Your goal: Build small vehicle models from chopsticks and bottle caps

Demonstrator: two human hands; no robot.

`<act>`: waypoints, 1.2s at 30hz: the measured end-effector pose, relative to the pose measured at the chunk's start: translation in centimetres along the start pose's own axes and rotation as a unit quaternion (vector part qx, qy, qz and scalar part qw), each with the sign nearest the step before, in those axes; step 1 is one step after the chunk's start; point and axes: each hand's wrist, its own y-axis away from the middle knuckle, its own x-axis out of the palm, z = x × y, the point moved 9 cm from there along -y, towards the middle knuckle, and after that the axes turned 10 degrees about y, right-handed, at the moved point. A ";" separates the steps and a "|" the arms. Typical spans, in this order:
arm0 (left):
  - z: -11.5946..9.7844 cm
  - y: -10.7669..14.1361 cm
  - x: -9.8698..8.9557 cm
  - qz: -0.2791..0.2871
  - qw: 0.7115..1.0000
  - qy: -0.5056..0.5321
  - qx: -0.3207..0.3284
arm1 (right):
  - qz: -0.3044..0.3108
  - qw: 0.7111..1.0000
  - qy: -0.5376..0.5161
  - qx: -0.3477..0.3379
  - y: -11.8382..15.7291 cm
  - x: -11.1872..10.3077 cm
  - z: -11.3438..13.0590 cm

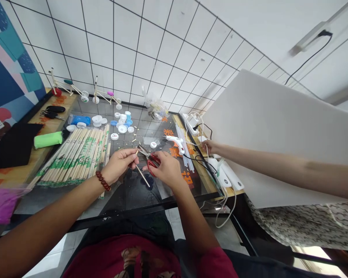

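Over the glass-topped table [124,208], my left hand [119,164] pinches a thin wooden chopstick [143,177] near its upper end; the stick slants down to the right. My right hand [167,170] is wrapped round the red handles of a pair of scissors [151,162]. Their blades are parted and point left, close to the chopstick's upper end; whether they touch it I cannot tell. Left of my hands lies a wide bundle of wrapped chopsticks [75,154]. A small white bottle cap [153,144] sits just beyond the scissors.
A white glue gun [176,143] lies to the right beside clear glue sticks [185,148]. White and blue caps [122,128] and wood scraps are scattered behind. Small stick-and-cap models [95,92] stand along the wall. Another person's hand [209,146] reaches toward cables near a power strip [191,122].
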 end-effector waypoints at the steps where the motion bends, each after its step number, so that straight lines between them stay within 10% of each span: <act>1: 0.0 0.0 0.0 0.002 1.000 -0.009 0.003 | -0.002 1.000 0.015 -0.002 0.0 0.0 0.1; 19: -0.1 0.5 0.3 0.020 0.982 -0.180 0.051 | 0.027 0.993 0.100 -0.050 -0.1 1.4 1.5; 27: 0.8 0.3 0.1 0.000 0.999 0.022 -0.045 | 0.105 0.971 0.141 0.160 -0.7 1.2 -7.2; 36: 0.9 0.2 -0.2 -0.015 0.998 0.045 -0.035 | 0.173 0.965 0.139 0.142 -0.4 2.1 -9.2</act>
